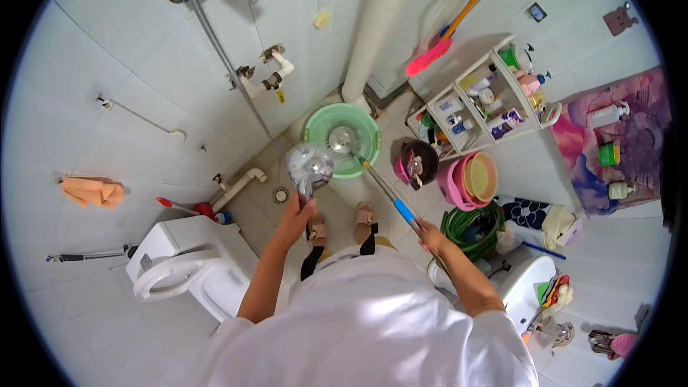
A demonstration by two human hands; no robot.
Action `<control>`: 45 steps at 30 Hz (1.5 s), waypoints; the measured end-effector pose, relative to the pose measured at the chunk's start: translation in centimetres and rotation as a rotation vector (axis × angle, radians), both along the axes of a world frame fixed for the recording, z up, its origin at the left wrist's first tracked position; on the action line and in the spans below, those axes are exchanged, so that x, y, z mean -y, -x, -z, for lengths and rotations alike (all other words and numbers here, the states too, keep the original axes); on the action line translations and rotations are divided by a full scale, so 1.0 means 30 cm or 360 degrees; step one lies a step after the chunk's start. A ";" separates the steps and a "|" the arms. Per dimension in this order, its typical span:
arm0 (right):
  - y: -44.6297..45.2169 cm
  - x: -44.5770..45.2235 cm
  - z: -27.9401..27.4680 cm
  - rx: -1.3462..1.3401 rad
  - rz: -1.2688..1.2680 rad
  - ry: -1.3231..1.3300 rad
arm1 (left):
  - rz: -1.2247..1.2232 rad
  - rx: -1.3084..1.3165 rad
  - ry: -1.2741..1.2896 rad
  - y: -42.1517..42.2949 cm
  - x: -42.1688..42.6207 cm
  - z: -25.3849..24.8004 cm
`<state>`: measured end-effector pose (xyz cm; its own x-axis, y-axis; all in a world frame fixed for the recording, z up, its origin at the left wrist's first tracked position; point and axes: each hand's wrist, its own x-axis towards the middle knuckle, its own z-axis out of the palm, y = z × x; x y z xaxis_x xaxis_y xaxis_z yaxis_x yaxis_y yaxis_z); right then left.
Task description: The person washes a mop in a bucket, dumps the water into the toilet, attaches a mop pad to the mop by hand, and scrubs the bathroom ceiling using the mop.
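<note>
Left grip [295, 219] clasps a shiny tool [309, 165] at eleven o'clock; right grip [432, 237] closes on a pole [405, 211], its head [342, 137] in the twelve-o'clock basin [370, 136]. Any lift calls for steadiness.

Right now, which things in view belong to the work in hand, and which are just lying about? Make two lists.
In use:
shiny object, held in the left hand
blue-sleeved pole, held in the right hand
green basin, at the pole's far end

Just about:
pink brush head
orange cloth
coiled green hose
toilet
</note>
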<state>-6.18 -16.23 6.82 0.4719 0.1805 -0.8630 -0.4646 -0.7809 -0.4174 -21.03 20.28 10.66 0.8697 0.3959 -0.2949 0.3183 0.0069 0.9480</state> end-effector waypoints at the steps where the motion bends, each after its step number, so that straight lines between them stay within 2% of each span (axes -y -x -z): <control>1: 0.020 0.053 -0.060 0.0021 -0.0057 -0.0002 | -0.0023 0.0007 0.0004 -0.013 -0.006 0.000; 4: 0.107 0.187 -0.143 -0.0012 0.0041 -0.0038 | -0.0091 0.0035 0.0034 0.019 -0.001 -0.007; 6: 0.132 0.177 -0.217 0.0049 -0.0118 0.0260 | -0.0130 0.0025 0.0065 0.014 -0.004 -0.010; 7: 0.143 0.184 -0.161 0.0114 -0.0157 0.0223 | -0.0137 0.0020 0.0063 0.020 -0.004 -0.017; 8: 0.143 0.194 -0.011 0.0117 -0.0164 0.0219 | -0.0125 -0.0002 0.0008 0.021 -0.003 -0.027; 9: 0.134 0.214 0.198 0.0657 -0.0586 0.0167 | -0.0114 -0.0023 -0.0048 0.018 -0.002 -0.038; 10: 0.133 0.228 0.305 0.1193 -0.1003 0.0108 | -0.0120 -0.0024 -0.0050 0.018 0.005 -0.051; 12: 0.070 0.043 0.302 0.0701 -0.0905 0.0456 | -0.0124 -0.0106 -0.0009 0.026 0.013 -0.074; 13: 0.037 -0.036 0.258 0.0697 -0.0894 0.0445 | -0.0115 -0.0111 -0.0021 0.034 0.006 -0.058; 15: -0.026 -0.112 0.126 0.0057 -0.0212 0.0101 | -0.0153 0.0002 0.0186 0.038 0.015 -0.006; 16: -0.006 -0.074 0.083 0.0057 -0.0193 0.0103 | -0.0134 0.0002 0.0188 0.050 0.016 -0.015; 18: -0.032 0.023 0.007 -0.0006 -0.0174 -0.0081 | -0.0039 -0.0032 -0.0057 0.035 -0.008 -0.032; 20: 0.023 0.109 -0.103 -0.0042 0.0001 -0.0043 | -0.0088 -0.0013 -0.0076 0.055 -0.009 -0.027; 23: 0.090 0.134 -0.182 0.0117 -0.0210 0.0193 | -0.0146 0.0001 -0.0053 0.048 -0.003 -0.061; 24: 0.100 0.145 -0.095 0.0114 -0.0218 0.0191 | -0.0193 -0.0031 -0.0002 0.049 -0.002 -0.074; 26: 0.104 0.187 0.182 0.1219 -0.1139 0.0189 | -0.0211 -0.0021 0.0001 0.055 0.003 -0.067; 28: 0.051 0.021 0.242 0.0683 -0.0902 0.0540 | -0.0226 -0.0007 -0.0001 0.055 0.009 -0.050; 31: -0.066 -0.110 0.198 0.0509 -0.0644 0.0434 | -0.0103 -0.0103 -0.0048 0.060 0.005 0.002; 32: -0.116 -0.128 0.174 0.0291 -0.0370 0.0234 | -0.0125 -0.0063 0.0023 0.054 0.003 0.028; 33: -0.115 -0.119 0.153 0.0059 -0.0078 0.0036 | -0.0128 -0.0039 0.0097 0.060 0.004 0.027; 35: -0.107 0.020 0.107 0.0000 0.0012 -0.0134 | -0.0082 0.0008 -0.0027 0.037 -0.017 -0.003; 37: -0.032 0.091 -0.095 -0.0061 0.0169 -0.0043 | -0.0099 -0.0014 -0.0116 0.058 -0.004 -0.020; 40: 0.077 0.184 -0.173 0.0063 -0.0006 0.0109 | -0.0109 -0.0062 -0.0146 0.052 -0.004 -0.028; 42: 0.116 0.154 -0.136 0.0173 -0.0148 0.0284 | -0.0134 -0.0145 -0.0108 0.049 0.005 -0.037; 44: 0.108 0.191 0.169 0.0702 -0.0650 0.0217 | -0.0131 -0.0129 -0.0091 0.047 0.012 -0.023; 45: 0.088 0.110 0.160 0.0555 -0.0560 0.0318 | -0.0127 -0.0119 -0.0076 0.051 0.016 -0.016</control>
